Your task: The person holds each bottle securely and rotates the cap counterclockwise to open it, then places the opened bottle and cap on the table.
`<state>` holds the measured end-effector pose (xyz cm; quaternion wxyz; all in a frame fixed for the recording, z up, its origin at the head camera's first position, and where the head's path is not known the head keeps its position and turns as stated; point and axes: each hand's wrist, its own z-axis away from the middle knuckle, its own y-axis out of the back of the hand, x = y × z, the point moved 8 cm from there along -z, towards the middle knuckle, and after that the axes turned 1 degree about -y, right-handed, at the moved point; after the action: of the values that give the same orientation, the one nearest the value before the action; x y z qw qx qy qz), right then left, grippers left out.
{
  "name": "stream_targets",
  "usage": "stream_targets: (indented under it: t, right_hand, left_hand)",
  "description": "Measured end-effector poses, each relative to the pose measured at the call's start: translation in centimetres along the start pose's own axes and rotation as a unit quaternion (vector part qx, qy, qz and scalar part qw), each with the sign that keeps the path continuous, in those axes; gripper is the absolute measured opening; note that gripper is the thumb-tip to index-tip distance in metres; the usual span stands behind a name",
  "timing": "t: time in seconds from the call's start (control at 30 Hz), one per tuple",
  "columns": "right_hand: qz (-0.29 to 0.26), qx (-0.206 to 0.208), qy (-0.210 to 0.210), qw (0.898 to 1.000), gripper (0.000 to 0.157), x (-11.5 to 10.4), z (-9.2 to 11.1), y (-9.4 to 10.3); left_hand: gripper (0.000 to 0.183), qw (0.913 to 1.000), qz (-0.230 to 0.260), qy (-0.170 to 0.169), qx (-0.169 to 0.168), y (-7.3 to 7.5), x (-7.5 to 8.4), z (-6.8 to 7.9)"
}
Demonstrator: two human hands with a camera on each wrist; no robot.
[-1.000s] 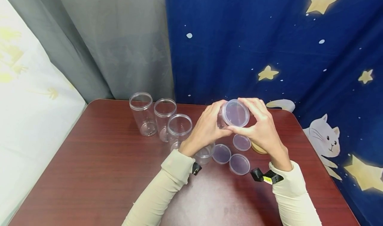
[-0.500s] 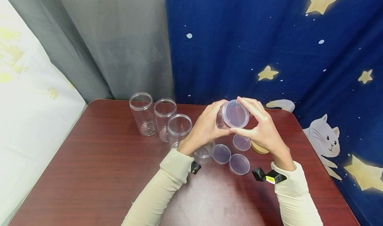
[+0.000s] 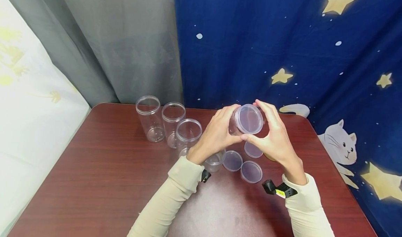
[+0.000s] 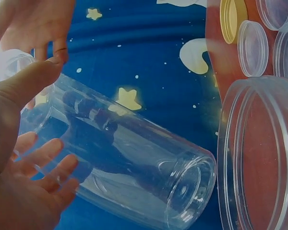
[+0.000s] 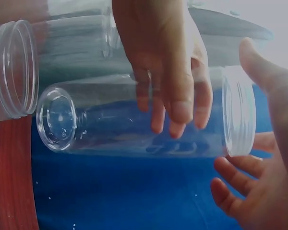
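A clear plastic jar (image 5: 110, 124) is held up above the table, tilted so that its lidded end faces the head camera. My left hand (image 3: 216, 128) grips the jar's body, thumb on one side and fingers on the other. A translucent screw lid (image 3: 249, 119) sits on the mouth of this jar. Around the lid is my right hand (image 3: 275, 135), its thumb and fingers spread wide. In the right wrist view the right thumb stands off the lid, while the fingertips (image 5: 223, 163) are right at its lower edge.
Several open clear jars stand in a slanting row, from a tall one (image 3: 149, 125) at the back left to one (image 3: 215, 162) partly behind the left wrist. Loose translucent lids (image 3: 232, 161) and a yellow lid (image 4: 233, 19) lie on the brown table (image 3: 110, 181). Curtains hang behind.
My right hand has loosened from the lid, its fingers lifting away to the right and its thumb standing off. The left hand keeps the jar nearly in place.
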<state>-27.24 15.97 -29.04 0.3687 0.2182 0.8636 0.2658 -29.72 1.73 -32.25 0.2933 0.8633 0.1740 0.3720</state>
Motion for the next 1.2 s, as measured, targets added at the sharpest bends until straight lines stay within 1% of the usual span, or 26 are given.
stream_targets:
  t: [0.17, 0.4, 0.7, 1.03, 1.2]
  right_hand:
    - [0.028, 0.034, -0.011, 0.999, 0.099, -0.10, 0.10, -0.13]
    - [0.028, 0.063, -0.013, 0.998, 0.091, -0.35, 0.03, -0.17]
    - [0.027, 0.062, -0.001, 0.998, 0.089, -0.69, -0.07, -0.16]
    - [0.019, 0.058, 0.021, 0.998, 0.086, -0.96, -0.17, -0.05]
    - [0.026, 0.042, 0.030, 0.998, 0.084, -0.95, -0.15, -0.09]
  left_hand:
    - [0.085, 0.9998, -0.020, 0.004, 0.002, -0.12, 0.16, -0.06]
    - [0.083, 0.9996, -0.024, 0.013, 0.005, -0.23, 0.05, -0.01]
    - [0.083, 0.9997, -0.018, 0.018, 0.001, -0.23, -0.15, 0.05]
    - [0.083, 0.9999, -0.011, 0.009, 0.005, -0.14, -0.24, -0.08]
    - [0.084, 0.9999, -0.008, 0.008, 0.002, -0.29, -0.36, -0.10]
